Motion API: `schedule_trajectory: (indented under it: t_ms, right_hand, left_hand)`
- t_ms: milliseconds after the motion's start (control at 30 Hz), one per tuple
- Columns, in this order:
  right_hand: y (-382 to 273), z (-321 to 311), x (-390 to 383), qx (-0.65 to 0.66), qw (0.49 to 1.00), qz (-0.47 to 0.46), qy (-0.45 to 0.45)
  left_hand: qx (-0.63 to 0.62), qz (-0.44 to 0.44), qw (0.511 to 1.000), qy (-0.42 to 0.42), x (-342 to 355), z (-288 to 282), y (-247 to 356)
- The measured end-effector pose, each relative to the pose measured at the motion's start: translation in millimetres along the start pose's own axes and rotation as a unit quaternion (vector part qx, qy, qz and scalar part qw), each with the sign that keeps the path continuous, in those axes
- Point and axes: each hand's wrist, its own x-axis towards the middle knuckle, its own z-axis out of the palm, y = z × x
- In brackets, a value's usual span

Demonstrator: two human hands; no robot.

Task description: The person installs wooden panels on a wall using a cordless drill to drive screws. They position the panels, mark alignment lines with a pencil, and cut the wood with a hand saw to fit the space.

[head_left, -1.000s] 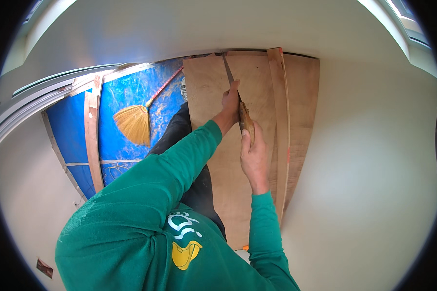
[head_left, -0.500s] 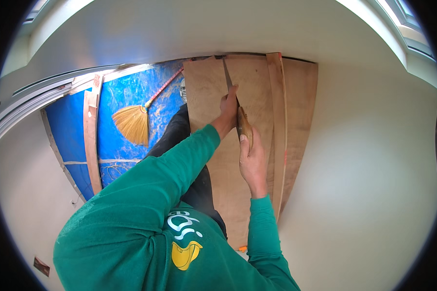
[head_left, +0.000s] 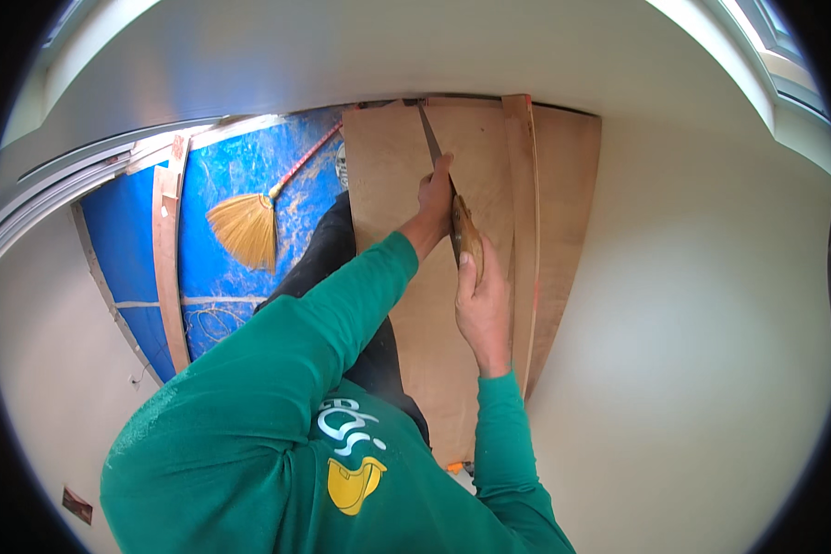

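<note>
A handsaw (head_left: 431,137) lies lengthwise over a wide brown plywood sheet (head_left: 392,166), its narrow tip at the far edge by the wall. My right hand (head_left: 486,309) is closed around its wooden handle (head_left: 469,238), thumb along the top. Just ahead, my left hand (head_left: 434,201) is closed at the blade's handle end, thumb pointing up the blade; its other fingers are partly hidden. A long narrow wooden board (head_left: 521,157) rests on the sheet, right of the saw.
On the left, a straw broom (head_left: 247,229) lies on a dusty blue tarp (head_left: 222,166), beside a wooden strip (head_left: 167,240). My dark-trousered leg (head_left: 328,245) is at the sheet's left edge. Pale walls (head_left: 674,277) close in ahead and right. Something small and orange (head_left: 454,468) sits near my right forearm.
The view has shifted slightly, so the sheet, board and broom appear a little further left and up. Both hands keep their hold on the saw, which has hardly moved.
</note>
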Motion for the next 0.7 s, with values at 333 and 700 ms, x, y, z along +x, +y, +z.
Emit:
schedule_trajectory:
  t_ms: [333, 700]
  right_hand:
    - [-8.9, -3.3, 10.1, 0.053, 0.989, 0.121, -0.067]
    - [-6.7, 1.2, 17.0, 0.050, 0.992, 0.099, -0.066]
  left_hand:
    - [0.025, 0.002, 1.000, 0.003, 19.9, -10.7, 1.8]
    - [0.031, -0.018, 0.999, 0.013, 22.9, -2.9, 9.0]
